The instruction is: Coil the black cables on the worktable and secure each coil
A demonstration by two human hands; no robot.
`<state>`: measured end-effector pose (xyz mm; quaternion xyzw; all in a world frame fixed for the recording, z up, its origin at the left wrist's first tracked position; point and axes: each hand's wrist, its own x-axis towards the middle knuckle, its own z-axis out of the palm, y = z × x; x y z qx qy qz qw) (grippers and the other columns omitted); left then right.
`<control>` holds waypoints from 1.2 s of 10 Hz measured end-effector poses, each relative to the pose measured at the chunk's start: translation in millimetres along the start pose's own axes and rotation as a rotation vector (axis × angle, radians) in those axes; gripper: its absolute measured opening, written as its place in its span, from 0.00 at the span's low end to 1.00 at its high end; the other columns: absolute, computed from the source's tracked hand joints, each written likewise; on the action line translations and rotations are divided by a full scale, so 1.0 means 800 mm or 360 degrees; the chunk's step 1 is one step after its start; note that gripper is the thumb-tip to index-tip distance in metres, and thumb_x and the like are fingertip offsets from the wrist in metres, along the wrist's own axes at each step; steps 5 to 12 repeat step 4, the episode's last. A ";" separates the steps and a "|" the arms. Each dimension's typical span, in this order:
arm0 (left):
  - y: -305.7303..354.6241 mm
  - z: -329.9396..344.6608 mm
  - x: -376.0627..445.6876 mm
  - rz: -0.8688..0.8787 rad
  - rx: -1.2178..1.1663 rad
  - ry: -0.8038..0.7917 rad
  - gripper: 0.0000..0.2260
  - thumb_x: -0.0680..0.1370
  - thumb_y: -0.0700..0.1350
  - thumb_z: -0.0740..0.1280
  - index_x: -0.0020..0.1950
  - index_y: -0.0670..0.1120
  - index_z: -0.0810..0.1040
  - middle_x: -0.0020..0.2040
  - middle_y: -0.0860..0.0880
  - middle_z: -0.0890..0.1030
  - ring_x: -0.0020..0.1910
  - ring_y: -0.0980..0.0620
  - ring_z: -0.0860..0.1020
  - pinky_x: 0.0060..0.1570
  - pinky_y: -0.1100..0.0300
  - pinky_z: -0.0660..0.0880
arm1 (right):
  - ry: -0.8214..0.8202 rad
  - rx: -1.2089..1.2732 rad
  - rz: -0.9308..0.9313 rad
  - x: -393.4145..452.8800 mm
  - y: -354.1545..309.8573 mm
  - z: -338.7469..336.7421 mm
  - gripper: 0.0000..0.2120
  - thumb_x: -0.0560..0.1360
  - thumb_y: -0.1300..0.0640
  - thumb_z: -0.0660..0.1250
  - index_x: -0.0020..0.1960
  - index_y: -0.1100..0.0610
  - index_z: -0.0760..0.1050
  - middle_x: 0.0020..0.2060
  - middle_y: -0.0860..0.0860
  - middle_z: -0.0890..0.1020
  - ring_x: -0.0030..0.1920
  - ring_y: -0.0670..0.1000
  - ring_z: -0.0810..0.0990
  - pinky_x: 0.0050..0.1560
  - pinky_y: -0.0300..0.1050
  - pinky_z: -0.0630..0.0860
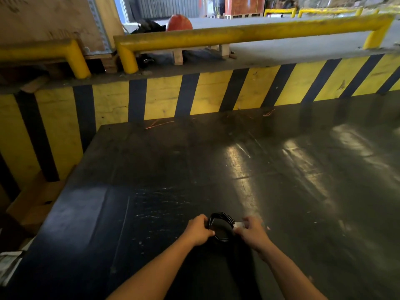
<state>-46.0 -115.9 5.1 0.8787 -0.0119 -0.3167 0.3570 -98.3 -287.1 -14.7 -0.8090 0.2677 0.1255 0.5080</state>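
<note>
Cable coil: I see one small coil of black cable [220,226], wound into a rough oval of several loops, held just above the near part of the counter, between my two hands.
White strip: a short pale piece [238,224] sits against the right edge of the coil; I cannot tell whether it is tape, a tie or a label, and it is too blurred to show any writing.
Left hand: my left hand [200,230] is curled closed on the left side of the coil, thumb over the loops, fingers wrapped beneath.
Right hand: my right hand [252,231] pinches the white strip at the coil's right edge, fingers bunched together.
Forearms: both are bare and reach in from the bottom edge, converging on the coil.
Counter: a dark, glossy, scuffed counter [281,169] with light glare on its right half; a few thin orange strands [155,124] lie near its far edge.
Barrier: beyond the counter stands a yellow wall with black stripes [194,96]; I read no lettering on it.
Rails: yellow tube guard rails [238,34] run above that wall.
Beyond: an orange-red rounded object [179,22] lies behind the rails, next to dark bundles.
Writing: no brand or label is legible to me anywhere.
</note>
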 end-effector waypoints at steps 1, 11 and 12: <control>-0.001 0.002 0.001 -0.0041 0.0089 -0.0027 0.25 0.75 0.44 0.69 0.70 0.47 0.66 0.65 0.45 0.74 0.60 0.49 0.75 0.60 0.56 0.74 | -0.0096 -0.0020 0.0038 -0.002 -0.002 0.000 0.30 0.71 0.56 0.70 0.69 0.58 0.63 0.66 0.58 0.72 0.63 0.56 0.73 0.65 0.53 0.71; -0.010 -0.007 -0.039 0.0022 -0.0016 0.0048 0.27 0.76 0.47 0.67 0.73 0.48 0.62 0.71 0.45 0.68 0.67 0.47 0.70 0.64 0.54 0.71 | -0.0147 -0.0190 -0.0129 -0.017 -0.032 -0.034 0.31 0.72 0.52 0.69 0.71 0.58 0.62 0.69 0.58 0.70 0.64 0.55 0.72 0.64 0.50 0.71; -0.010 -0.007 -0.039 0.0022 -0.0016 0.0048 0.27 0.76 0.47 0.67 0.73 0.48 0.62 0.71 0.45 0.68 0.67 0.47 0.70 0.64 0.54 0.71 | -0.0147 -0.0190 -0.0129 -0.017 -0.032 -0.034 0.31 0.72 0.52 0.69 0.71 0.58 0.62 0.69 0.58 0.70 0.64 0.55 0.72 0.64 0.50 0.71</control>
